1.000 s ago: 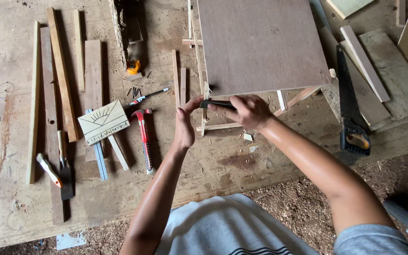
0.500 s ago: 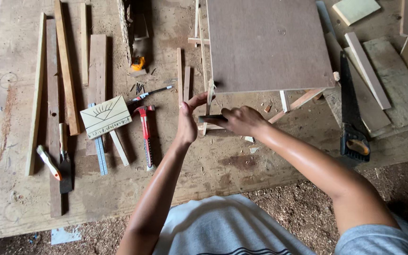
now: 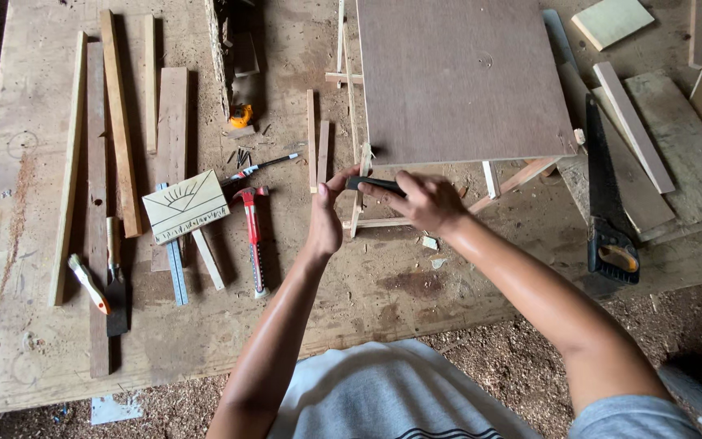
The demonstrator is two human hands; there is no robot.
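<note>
A small wooden frame with a brown plywood top [image 3: 461, 77] stands on the workbench [image 3: 34, 349]. My left hand [image 3: 327, 215] pinches the frame's thin near-left upright [image 3: 357, 199]. My right hand [image 3: 424, 199] grips a small black-handled tool [image 3: 371, 184] and holds it against that upright just under the plywood's near-left corner. What kind of tool it is cannot be made out.
Left of my hands lie a red-handled hammer [image 3: 252, 236], a pen [image 3: 257, 168], several loose nails [image 3: 241, 154], a small wooden plaque [image 3: 185, 206], a blue ruler [image 3: 175, 268] and long wood strips [image 3: 119, 122]. A handsaw [image 3: 607, 203] and offcuts lie at the right.
My right hand has shifted slightly along the upright with the black tool; the left hand keeps its pinch on the upright. The view has drifted a little.
</note>
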